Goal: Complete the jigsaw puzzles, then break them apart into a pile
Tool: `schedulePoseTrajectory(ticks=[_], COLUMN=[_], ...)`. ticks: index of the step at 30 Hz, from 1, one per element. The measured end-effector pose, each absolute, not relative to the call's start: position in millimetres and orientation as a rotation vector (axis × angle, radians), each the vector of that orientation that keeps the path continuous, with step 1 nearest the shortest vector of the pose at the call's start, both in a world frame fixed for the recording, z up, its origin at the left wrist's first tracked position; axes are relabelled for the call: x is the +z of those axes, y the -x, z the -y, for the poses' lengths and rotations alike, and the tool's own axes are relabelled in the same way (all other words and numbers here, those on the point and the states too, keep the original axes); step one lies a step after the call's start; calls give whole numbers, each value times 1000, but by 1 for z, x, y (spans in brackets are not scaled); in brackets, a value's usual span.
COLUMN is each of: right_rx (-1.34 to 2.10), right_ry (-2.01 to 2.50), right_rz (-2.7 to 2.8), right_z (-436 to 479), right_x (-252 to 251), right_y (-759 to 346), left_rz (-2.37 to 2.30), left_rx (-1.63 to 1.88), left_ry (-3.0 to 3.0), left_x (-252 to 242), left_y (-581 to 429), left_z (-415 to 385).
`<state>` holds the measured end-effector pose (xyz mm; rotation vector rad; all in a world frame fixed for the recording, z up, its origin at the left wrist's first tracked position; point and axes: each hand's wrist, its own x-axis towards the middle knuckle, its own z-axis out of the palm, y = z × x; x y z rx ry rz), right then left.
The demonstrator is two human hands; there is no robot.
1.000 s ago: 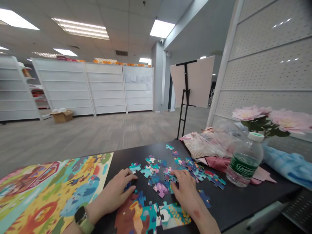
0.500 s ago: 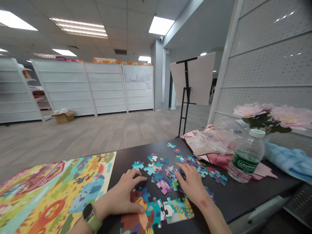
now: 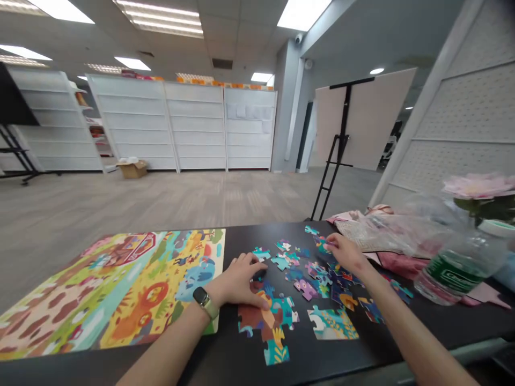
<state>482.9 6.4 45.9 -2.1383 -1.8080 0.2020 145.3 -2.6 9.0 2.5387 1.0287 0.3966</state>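
A single head-worn camera is facing forward and down, viewing the surface [image 3: 225,351] from close by and white shelving [image 3: 197,123] from afar.

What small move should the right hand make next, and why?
The right hand should probably draw the puzzle piece at its fingertips toward the joined section: the left hand has its thumb on that section, whose outer tabs are unjoined.

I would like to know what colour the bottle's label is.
The label is green, best in the head view.
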Motion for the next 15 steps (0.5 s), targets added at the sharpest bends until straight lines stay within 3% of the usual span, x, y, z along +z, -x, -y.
schedulePoseTrajectory(ticks=[2,4,6,15], right_rx=[332,771,986,780], right_ry=[1977,1641,1589,1690], right_rz=[1892,1939,1981,2160], right_z=[28,66,95,109], right_x=[37,27,18,9], right_y=[-457,-429,-404,-386], left_rz=[-1029,-1024,-1013,-1027], left_rx=[411,422,430,385], left_ry=[-2543,-2545,-2555,-2564], left_x=[7,5,4,4], left_y=[-145,-144,-144,-143], left_z=[2,1,0,-2])
